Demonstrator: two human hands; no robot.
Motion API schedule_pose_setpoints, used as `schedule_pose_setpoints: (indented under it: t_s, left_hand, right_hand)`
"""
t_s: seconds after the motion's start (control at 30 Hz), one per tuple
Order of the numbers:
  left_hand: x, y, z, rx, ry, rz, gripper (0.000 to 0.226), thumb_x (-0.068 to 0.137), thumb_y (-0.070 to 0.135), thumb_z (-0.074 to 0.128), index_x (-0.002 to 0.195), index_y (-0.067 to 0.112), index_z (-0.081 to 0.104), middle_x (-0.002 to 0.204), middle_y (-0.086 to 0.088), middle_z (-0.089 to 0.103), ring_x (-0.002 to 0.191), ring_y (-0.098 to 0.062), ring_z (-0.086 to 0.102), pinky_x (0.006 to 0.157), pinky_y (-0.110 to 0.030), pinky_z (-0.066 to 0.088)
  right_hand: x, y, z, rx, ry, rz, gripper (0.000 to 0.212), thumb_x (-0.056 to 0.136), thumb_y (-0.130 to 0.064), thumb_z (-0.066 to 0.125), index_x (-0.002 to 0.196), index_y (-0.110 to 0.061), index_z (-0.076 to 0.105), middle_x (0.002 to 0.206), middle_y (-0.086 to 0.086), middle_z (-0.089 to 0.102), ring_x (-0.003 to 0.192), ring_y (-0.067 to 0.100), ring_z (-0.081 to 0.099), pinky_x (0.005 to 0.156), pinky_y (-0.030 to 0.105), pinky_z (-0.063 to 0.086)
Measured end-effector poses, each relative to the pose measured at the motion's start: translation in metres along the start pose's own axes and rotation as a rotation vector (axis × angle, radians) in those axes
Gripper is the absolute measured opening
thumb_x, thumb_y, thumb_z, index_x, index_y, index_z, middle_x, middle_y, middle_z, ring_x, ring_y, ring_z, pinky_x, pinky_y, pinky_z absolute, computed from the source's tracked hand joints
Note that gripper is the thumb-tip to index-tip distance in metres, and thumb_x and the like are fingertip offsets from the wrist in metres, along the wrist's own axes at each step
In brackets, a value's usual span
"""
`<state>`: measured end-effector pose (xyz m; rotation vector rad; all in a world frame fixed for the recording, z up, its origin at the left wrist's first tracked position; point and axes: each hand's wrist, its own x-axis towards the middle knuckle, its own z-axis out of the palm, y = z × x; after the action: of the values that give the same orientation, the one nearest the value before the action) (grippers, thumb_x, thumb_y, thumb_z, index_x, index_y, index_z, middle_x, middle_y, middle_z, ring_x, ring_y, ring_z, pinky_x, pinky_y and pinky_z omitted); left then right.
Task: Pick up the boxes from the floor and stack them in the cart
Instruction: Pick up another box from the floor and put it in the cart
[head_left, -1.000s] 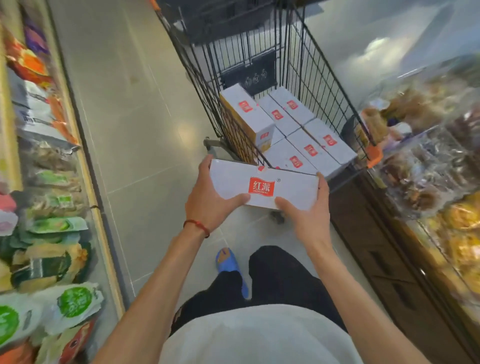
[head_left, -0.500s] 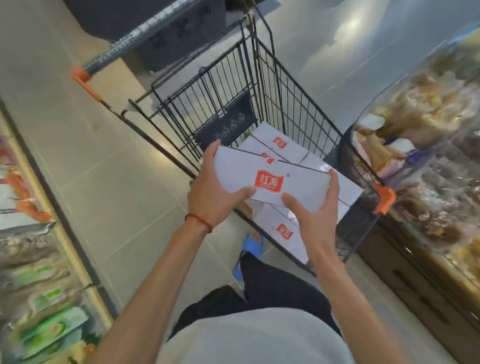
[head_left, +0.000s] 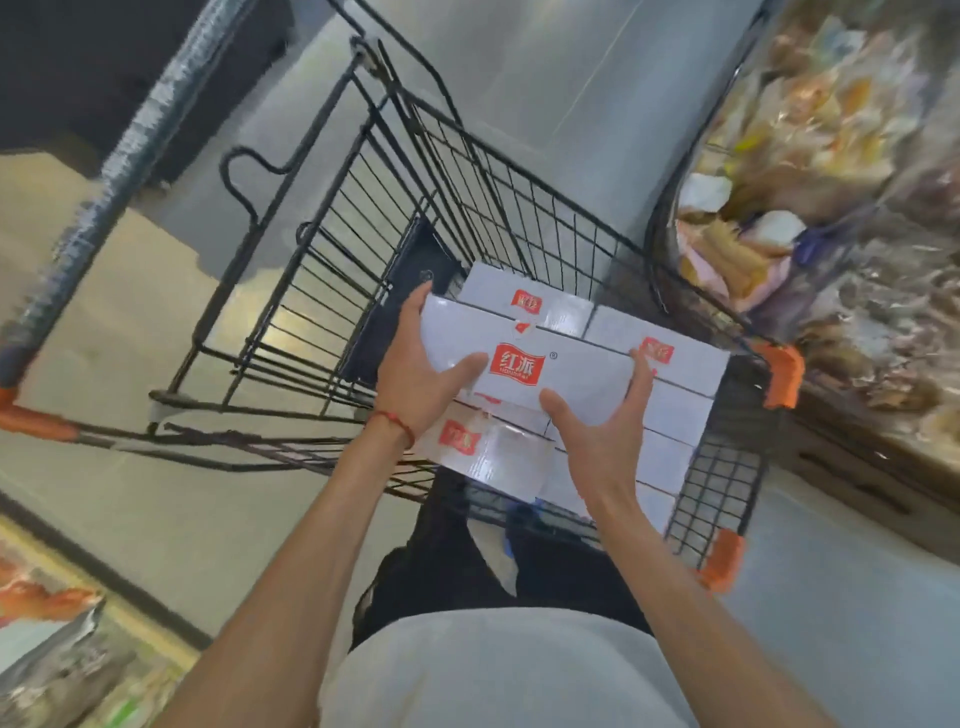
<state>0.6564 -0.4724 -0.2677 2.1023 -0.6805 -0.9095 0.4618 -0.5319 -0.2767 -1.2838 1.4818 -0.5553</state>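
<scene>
I hold a flat white box with a red label (head_left: 566, 364) over the black wire cart (head_left: 467, 171). My left hand (head_left: 421, 379) grips its left end, thumb on top near the label. My right hand (head_left: 602, 441) grips its right end, thumb on top and fingers round the far edge. Several white boxes of the same kind (head_left: 675, 410) lie in the cart's basket below the held box, and one box (head_left: 483, 452) stands higher at the near left of the basket.
The cart has orange corner guards (head_left: 779, 374) and an orange-tipped handle (head_left: 31, 421) at the left. A display of bagged snacks (head_left: 841, 218) stands close on the right. Packaged goods (head_left: 57, 644) line the lower left. Grey tiled floor (head_left: 545, 67) stretches beyond the cart.
I have moved closer, and the held box has gone from in front of the cart to above the boxes inside the basket. Both hands keep their grip on its ends.
</scene>
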Motion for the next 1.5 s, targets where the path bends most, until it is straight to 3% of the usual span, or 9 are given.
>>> schedule_pose_setpoints:
  t_s: [0.2, 0.33, 0.57, 0.8, 0.9, 1.07, 1.13, 1.33, 1.5]
  left_hand:
    - [0.041, -0.022, -0.003, 0.097, -0.196, -0.069, 0.100, 0.080, 0.037, 0.082, 0.156, 0.027, 0.017, 0.153, 0.000, 0.042, 0.137, -0.019, 0.043, 0.115, -0.042, 0.036]
    - [0.057, -0.046, -0.001, 0.140, -0.273, -0.122, 0.090, 0.083, 0.035, 0.079, 0.151, 0.028, 0.021, 0.143, 0.001, 0.047, 0.116, -0.009, 0.044, 0.103, -0.039, 0.044]
    - [0.060, -0.072, 0.008, 0.162, -0.326, -0.190, 0.077, 0.079, 0.050, 0.078, 0.135, 0.041, 0.025, 0.134, 0.003, 0.054, 0.119, -0.023, 0.059, 0.099, -0.056, 0.053]
    - [0.066, -0.077, 0.012, 0.152, -0.324, -0.171, 0.069, 0.081, 0.045, 0.078, 0.126, 0.047, 0.025, 0.132, 0.004, 0.052, 0.117, -0.019, 0.058, 0.096, -0.046, 0.054]
    - [0.063, -0.079, 0.012, 0.160, -0.304, -0.152, 0.069, 0.082, 0.038, 0.079, 0.131, 0.036, 0.031, 0.134, 0.002, 0.050, 0.119, -0.018, 0.054, 0.100, -0.047, 0.052]
    - [0.044, -0.066, 0.014, 0.254, -0.198, -0.022, 0.068, 0.089, 0.037, 0.071, 0.144, 0.025, 0.033, 0.142, 0.000, 0.045, 0.124, -0.010, 0.044, 0.110, -0.040, 0.040]
    - [0.035, -0.057, 0.016, 0.263, -0.177, 0.048, 0.066, 0.092, 0.034, 0.068, 0.147, 0.023, 0.033, 0.150, 0.001, 0.041, 0.135, -0.015, 0.041, 0.114, -0.041, 0.035]
    - [0.004, -0.018, 0.034, 0.195, -0.345, 0.184, 0.043, 0.098, 0.025, 0.062, 0.139, 0.022, 0.051, 0.142, 0.004, 0.052, 0.129, -0.011, 0.048, 0.115, -0.040, 0.040]
    - [-0.045, 0.018, 0.079, 0.178, -0.486, 0.278, 0.031, 0.097, 0.020, 0.063, 0.127, 0.023, 0.059, 0.128, 0.007, 0.062, 0.120, -0.013, 0.057, 0.103, -0.033, 0.047]
  right_hand:
    - [0.001, 0.016, 0.039, -0.089, 0.056, 0.144, 0.103, 0.085, -0.034, 0.084, 0.159, -0.032, 0.012, 0.164, -0.011, 0.022, 0.132, -0.005, 0.024, 0.113, 0.026, 0.025]
    - [0.002, 0.036, 0.062, -0.140, 0.053, 0.191, 0.103, 0.086, -0.037, 0.082, 0.158, -0.033, 0.010, 0.163, -0.009, 0.025, 0.137, 0.003, 0.033, 0.110, 0.029, 0.032]
    - [0.013, 0.062, 0.068, -0.232, 0.010, 0.232, 0.104, 0.088, -0.039, 0.079, 0.161, -0.029, 0.005, 0.167, -0.005, 0.021, 0.147, 0.016, 0.032, 0.114, 0.033, 0.030]
    - [0.017, 0.069, 0.072, -0.240, 0.003, 0.244, 0.106, 0.088, -0.045, 0.077, 0.161, -0.032, 0.002, 0.167, -0.006, 0.022, 0.144, 0.014, 0.037, 0.108, 0.031, 0.032]
    - [0.014, 0.068, 0.069, -0.218, -0.022, 0.248, 0.103, 0.090, -0.043, 0.075, 0.161, -0.033, 0.001, 0.166, -0.006, 0.025, 0.141, 0.013, 0.039, 0.109, 0.033, 0.036]
    - [0.005, 0.060, 0.056, -0.136, 0.045, 0.303, 0.072, 0.097, -0.039, 0.068, 0.155, -0.032, 0.026, 0.155, -0.004, 0.042, 0.131, 0.014, 0.048, 0.110, 0.043, 0.046]
    - [-0.006, 0.055, 0.046, -0.061, 0.121, 0.349, 0.061, 0.100, -0.036, 0.065, 0.152, -0.030, 0.035, 0.153, -0.006, 0.043, 0.133, 0.014, 0.047, 0.107, 0.037, 0.046]
    - [-0.055, 0.054, -0.006, 0.201, 0.313, 0.298, 0.032, 0.101, -0.017, 0.063, 0.132, -0.023, 0.063, 0.130, -0.011, 0.064, 0.118, 0.006, 0.060, 0.092, 0.013, 0.047]
    - [-0.103, 0.078, -0.062, 0.368, 0.429, 0.260, 0.022, 0.098, -0.010, 0.065, 0.115, -0.025, 0.068, 0.114, -0.010, 0.071, 0.104, 0.005, 0.067, 0.090, 0.017, 0.051]
